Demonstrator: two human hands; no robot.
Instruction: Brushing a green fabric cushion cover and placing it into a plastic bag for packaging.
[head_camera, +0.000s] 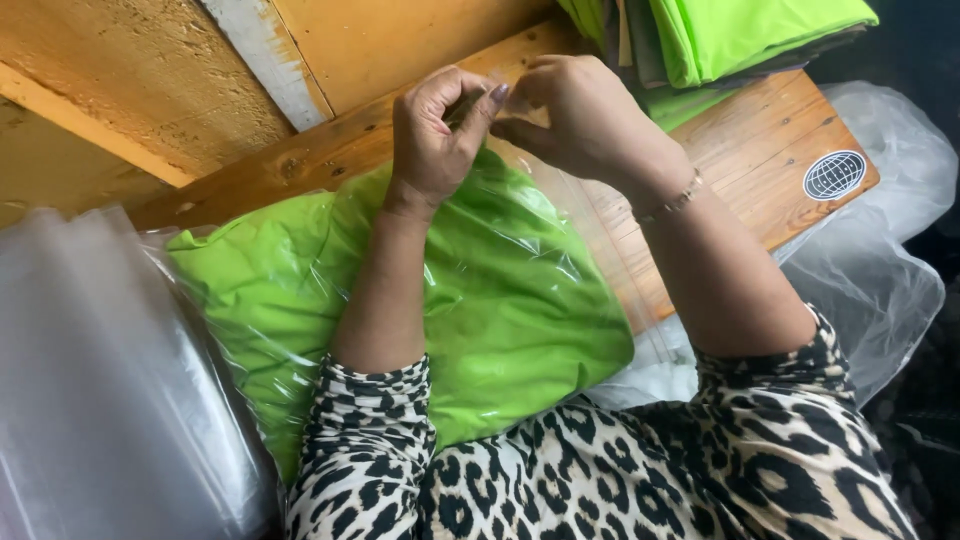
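Plastic dominates the scene: a clear, crinkled plastic bag (470, 290) lies across the wooden desk (760, 160) and the person's lap, and inside it sits a folded piece of bright lime-green fabric (520, 330), smooth and flat, filling most of the bag. Its open end points toward the far edge of the desk, where both hands meet. A stack of clear plastic sheets (100, 380) lies at the left, just beside the bag, and more loose clear plastic (890, 270) spills off the desk at the right. A pile of folded lime-green fabric (740, 35) rests on the desk's far right corner. The left hand (435, 135) and the right hand (585, 115) are pressed close together, fingertips pinching the bag's mouth between them. A thin bracelet (675, 200) circles the right wrist.
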